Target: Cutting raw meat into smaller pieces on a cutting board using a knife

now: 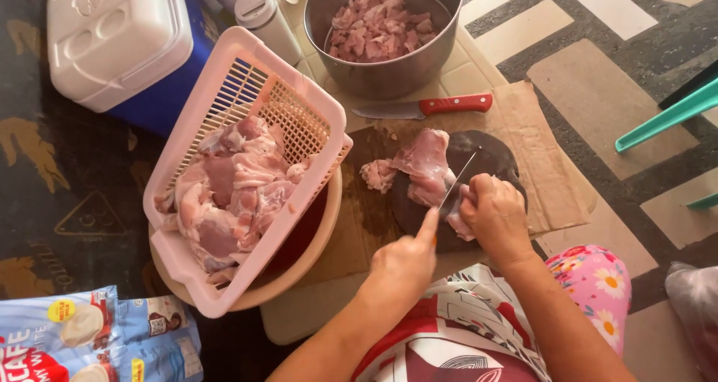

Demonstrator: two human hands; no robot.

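— Tiled floor in grey and cream fills the frame, with flattened cardboard spread at the centre. What sits on it?

— One dark round chopping board, right of centre. On the board lies a slab of raw pink meat, with a smaller piece just to its left.

— And the hands?

— Left hand, lower centre, is closed round a knife handle, forefinger stretched along the back of the blade. That knife slants up to the right, its edge set into the meat. Right hand is curled, fingertips pressing the meat's lower right end just beside the blade.

— What is around them?

— Left of centre, a pink slatted basket heaped with raw meat leans tilted in a tan basin. At the top a steel pot holds cut meat chunks. Between pot and board lies a second knife with a red handle, touched by nobody. Upper left stands a blue cooler with a white lid. Lower left lie blue printed sachets. Floral cloth covers the person's lap at the bottom.
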